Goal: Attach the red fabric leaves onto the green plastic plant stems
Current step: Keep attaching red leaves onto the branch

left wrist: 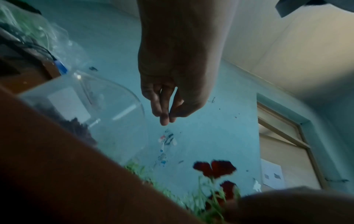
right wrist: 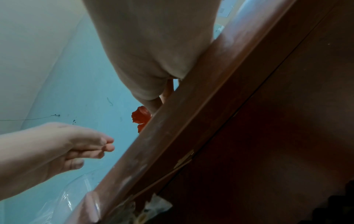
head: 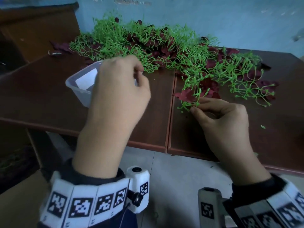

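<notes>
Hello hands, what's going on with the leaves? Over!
Left hand above clear tub, fingertips together, nothing seen held. Right hand pinches green stem with red leaf. Nothing blocking.

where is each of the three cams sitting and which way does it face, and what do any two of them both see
Head: worn high, looking forward and down at the brown table; shows both forearms, the left hand over the clear tub, the right hand pinching a green stem.
Left wrist: low beside the table, looking up the palm at the blue wall; shows pinched fingertips.
Right wrist: below the table edge, facing up; shows the right palm and a red leaf.
Shared: the left hand and tub appear in all three.
</notes>
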{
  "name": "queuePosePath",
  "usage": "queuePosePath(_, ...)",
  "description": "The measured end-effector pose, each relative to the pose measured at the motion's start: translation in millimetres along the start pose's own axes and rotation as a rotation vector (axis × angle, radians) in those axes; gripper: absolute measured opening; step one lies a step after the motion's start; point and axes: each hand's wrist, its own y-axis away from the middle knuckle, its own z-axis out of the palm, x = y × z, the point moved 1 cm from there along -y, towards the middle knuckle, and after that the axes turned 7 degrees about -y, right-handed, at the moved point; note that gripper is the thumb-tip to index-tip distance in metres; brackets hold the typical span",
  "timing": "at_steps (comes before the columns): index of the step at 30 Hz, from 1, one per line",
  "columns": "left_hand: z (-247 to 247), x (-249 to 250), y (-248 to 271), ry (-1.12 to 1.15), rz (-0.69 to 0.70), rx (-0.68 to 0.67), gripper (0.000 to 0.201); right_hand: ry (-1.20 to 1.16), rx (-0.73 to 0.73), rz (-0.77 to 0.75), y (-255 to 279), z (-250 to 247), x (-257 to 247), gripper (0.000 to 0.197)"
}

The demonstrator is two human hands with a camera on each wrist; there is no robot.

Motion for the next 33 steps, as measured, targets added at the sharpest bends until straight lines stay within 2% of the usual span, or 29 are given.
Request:
queuePosePath(3, 11.0, 6.5, 4.4, -0.021, 0.049, -0.046, 0.019, 0.013, 0.008, -0.030, 0.3, -2.0, -1.4, 0.007)
queuePosePath(6, -0.6, -18.1, -7.5, -0.065, -0.111, -0.022, 0.025, 0.032, 0.016, -0.042, 0.0, -6.6, -1.8, 0.007)
queuePosePath(8, -11.8, -37.3, -17.3, -0.187, -0.213, -0.169, 0.022, 0.049, 0.011, -0.037, -0.8, -10.8, -1.3, 0.007)
queuePosePath(10, -18.7, -46.8, -21.2, -0.236, -0.258, -0.346, 0.026, 0.061, 0.000, -0.024, -1.8, -13.6, -0.6, 0.006)
queuePosePath(17, -13.6, -42.4, -30.4, -0.400, -0.294, -0.712, 0.026, 0.090, 0.005, -0.006, -4.4, -13.0, 4.6, 0.007)
queuePosePath(21, -8.3, -44.1, -34.1, -0.375, -0.304, -0.750, 0.031, 0.106, -0.003, -0.010, -3.4, -12.9, 5.0, 0.005)
queuePosePath(26, -7.6, -52.8, -35.7, -0.359, -0.275, -0.820, 0.023, 0.106, -0.011, -0.011, -3.9, -13.2, 5.2, 0.005)
queuePosePath(30, -5.0, -55.7, -36.9, -0.379, -0.237, -0.799, 0.030, 0.088, -0.012, 0.021, -3.7, -11.2, 5.2, 0.004)
queuePosePath(33, -2.8, -54.3, -35.4, -0.414, -0.230, -0.795, 0.018, 0.084, -0.019, 0.049, -2.3, -11.6, 4.2, 0.004)
